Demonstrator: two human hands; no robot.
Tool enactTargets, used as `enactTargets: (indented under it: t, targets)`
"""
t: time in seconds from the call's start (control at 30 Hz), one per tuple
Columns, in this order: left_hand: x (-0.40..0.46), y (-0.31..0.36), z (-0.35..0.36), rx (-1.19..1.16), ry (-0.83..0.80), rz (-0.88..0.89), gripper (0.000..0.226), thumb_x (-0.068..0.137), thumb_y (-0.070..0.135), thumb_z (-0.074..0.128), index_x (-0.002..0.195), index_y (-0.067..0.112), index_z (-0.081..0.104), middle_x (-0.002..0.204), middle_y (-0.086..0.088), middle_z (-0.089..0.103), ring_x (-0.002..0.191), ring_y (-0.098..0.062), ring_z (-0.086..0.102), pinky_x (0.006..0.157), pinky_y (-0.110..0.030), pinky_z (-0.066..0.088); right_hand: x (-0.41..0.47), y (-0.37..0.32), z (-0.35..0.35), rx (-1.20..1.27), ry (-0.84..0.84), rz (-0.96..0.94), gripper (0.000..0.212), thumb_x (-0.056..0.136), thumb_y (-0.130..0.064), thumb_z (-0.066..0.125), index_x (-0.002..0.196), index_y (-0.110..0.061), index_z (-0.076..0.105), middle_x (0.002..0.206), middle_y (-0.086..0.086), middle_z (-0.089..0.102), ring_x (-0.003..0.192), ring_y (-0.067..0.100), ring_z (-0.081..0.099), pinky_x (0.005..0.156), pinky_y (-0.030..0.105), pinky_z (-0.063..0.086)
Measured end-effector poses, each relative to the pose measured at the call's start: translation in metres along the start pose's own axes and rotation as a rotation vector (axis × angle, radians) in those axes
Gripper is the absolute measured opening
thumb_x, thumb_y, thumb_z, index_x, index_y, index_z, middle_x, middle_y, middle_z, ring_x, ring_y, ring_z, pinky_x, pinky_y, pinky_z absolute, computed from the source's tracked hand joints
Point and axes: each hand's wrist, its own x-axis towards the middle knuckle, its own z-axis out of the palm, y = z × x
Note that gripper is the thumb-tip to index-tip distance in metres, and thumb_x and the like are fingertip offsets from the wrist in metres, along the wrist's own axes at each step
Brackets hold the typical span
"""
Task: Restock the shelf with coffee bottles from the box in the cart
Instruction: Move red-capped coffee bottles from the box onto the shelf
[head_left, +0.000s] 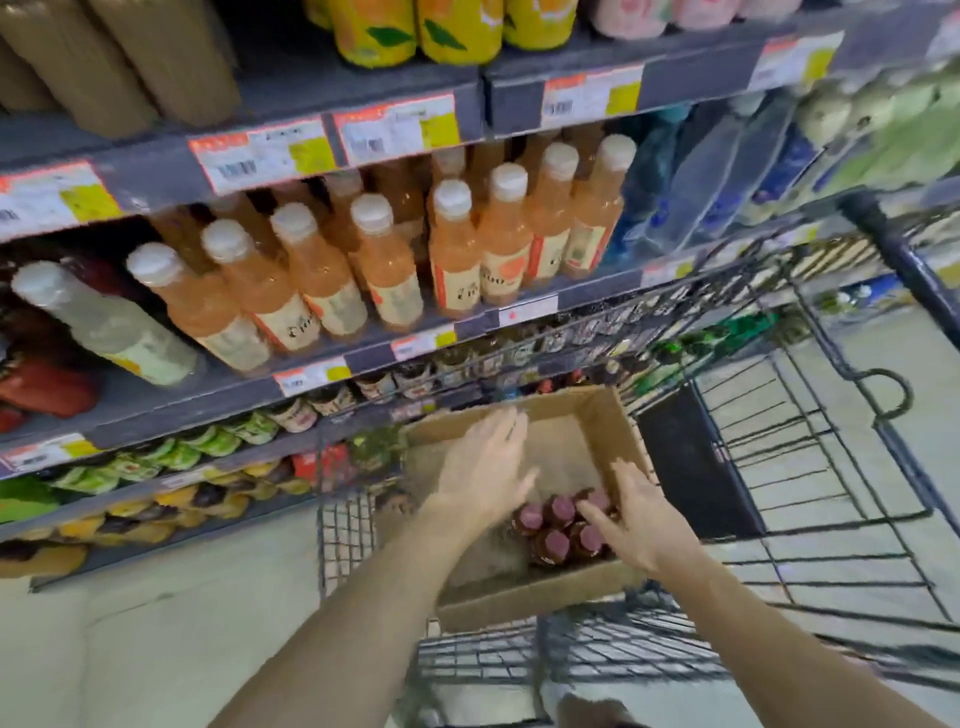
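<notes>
I see the box (524, 597) at lower centre, inside the wire cart (810, 467). The bottles (563, 525) stand clustered at its near right corner; only their pink caps and dark shoulders show. My left hand (485, 467) hovers above the box, fingers spread, holding nothing. My right hand (636, 517) is open, its fingertips at the caps; contact is unclear. The frame is blurred. The shelf (395, 332) crosses the upper left.

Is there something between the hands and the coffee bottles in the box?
Nothing visible. The box is open on top; the left hand and right hand hover, fingers spread, directly above the coffee bottles, which sit uncovered in its near right corner.
</notes>
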Motion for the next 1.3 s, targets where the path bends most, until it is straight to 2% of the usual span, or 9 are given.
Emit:
enactTargets:
  t: [0.07, 0.17, 0.37, 0.63, 0.73, 0.9, 1.03, 1.2, 1.3]
  targets:
    - [0.012, 0.007, 0.025, -0.053, -0.069, -0.064, 0.069, 0.099, 0.046, 0.041, 0.154, 0.014, 0.014, 0.162, -0.004, 0.013, 0.147, -0.023, 0.017, 0.118, -0.038, 0.024, 0.012, 0.011, 0.01, -0.01, -0.092, -0.034, 0.113, 0.07, -0.091, 0.024, 0.148, -0.009, 0.028, 0.153, 0.01, 0.033, 0.141, 0.023, 0.03, 0.112, 0.033, 0.03]
    - [0.03, 0.019, 0.058, -0.147, -0.149, -0.161, 0.068, 0.098, 0.048, 0.041, 0.154, 0.017, 0.017, 0.161, -0.002, 0.017, 0.146, -0.022, 0.02, 0.116, -0.037, 0.025, 0.033, 0.031, 0.03, -0.078, -0.15, -0.124, 0.06, 0.09, -0.059, 0.051, 0.127, -0.013, 0.044, 0.128, 0.007, 0.049, 0.123, 0.025, 0.046, 0.098, 0.03, 0.036]
    - [0.047, 0.017, 0.11, -0.38, -0.195, -0.47, 0.067, 0.093, 0.039, 0.057, 0.15, 0.017, 0.029, 0.157, -0.002, 0.03, 0.142, -0.021, 0.03, 0.114, -0.032, 0.025, 0.085, 0.026, 0.066, -0.28, -0.2, -0.379, 0.044, 0.086, -0.051, 0.058, 0.116, -0.021, 0.049, 0.118, 0.002, 0.056, 0.112, 0.024, 0.051, 0.102, 0.038, 0.036]
    - [0.067, 0.012, 0.184, -0.476, -0.373, -0.535, 0.07, 0.088, 0.015, 0.064, 0.15, 0.015, 0.032, 0.154, -0.008, 0.033, 0.142, -0.024, 0.028, 0.117, -0.028, 0.021, 0.126, 0.039, 0.096, -0.522, -0.291, -0.394, 0.05, 0.091, -0.031, 0.055, 0.136, -0.016, 0.04, 0.138, 0.006, 0.048, 0.131, 0.027, 0.04, 0.116, 0.049, 0.017]
    - [0.071, 0.011, 0.206, -0.478, -0.372, -0.542, 0.065, 0.084, 0.011, 0.067, 0.144, 0.017, 0.043, 0.145, -0.007, 0.046, 0.134, -0.023, 0.04, 0.113, -0.03, 0.031, 0.131, 0.042, 0.106, -0.523, -0.293, -0.373, 0.049, 0.091, -0.027, 0.054, 0.137, -0.018, 0.041, 0.141, 0.005, 0.047, 0.134, 0.026, 0.038, 0.118, 0.052, 0.01]
    - [0.071, 0.013, 0.238, -0.504, -0.235, -0.565, 0.059, 0.083, 0.003, 0.065, 0.137, 0.021, 0.05, 0.139, 0.0, 0.051, 0.131, -0.02, 0.044, 0.112, -0.029, 0.032, 0.141, 0.038, 0.12, -0.547, -0.306, -0.345, 0.052, 0.09, -0.021, 0.057, 0.139, -0.019, 0.039, 0.138, 0.003, 0.051, 0.135, 0.024, 0.04, 0.118, 0.057, -0.002]
    - [0.062, 0.007, 0.247, -0.609, -0.122, -0.663, 0.049, 0.083, 0.009, 0.069, 0.128, 0.025, 0.056, 0.124, 0.003, 0.06, 0.116, -0.015, 0.055, 0.101, -0.023, 0.04, 0.145, 0.036, 0.129, -0.538, -0.304, -0.34, 0.055, 0.089, -0.034, 0.059, 0.138, -0.019, 0.038, 0.127, 0.003, 0.059, 0.124, 0.023, 0.051, 0.118, 0.055, -0.001]
    - [0.05, -0.012, 0.22, -0.763, -0.059, -0.713, 0.052, 0.071, 0.018, 0.08, 0.117, 0.036, 0.062, 0.107, 0.005, 0.07, 0.1, -0.015, 0.065, 0.093, -0.03, 0.052, 0.136, 0.025, 0.118, -0.387, -0.27, -0.356, 0.065, 0.083, -0.045, 0.062, 0.135, -0.015, 0.036, 0.118, 0.007, 0.063, 0.119, 0.025, 0.055, 0.12, 0.046, 0.004]
    - [0.033, -0.025, 0.186, -0.76, 0.04, -0.705, 0.058, 0.07, 0.015, 0.081, 0.122, 0.03, 0.063, 0.112, 0.004, 0.07, 0.107, -0.014, 0.063, 0.098, -0.025, 0.047, 0.121, 0.0, 0.094, -0.19, -0.262, -0.376, 0.058, 0.08, -0.041, 0.064, 0.126, -0.017, 0.039, 0.11, 0.005, 0.064, 0.112, 0.026, 0.057, 0.117, 0.04, 0.022]
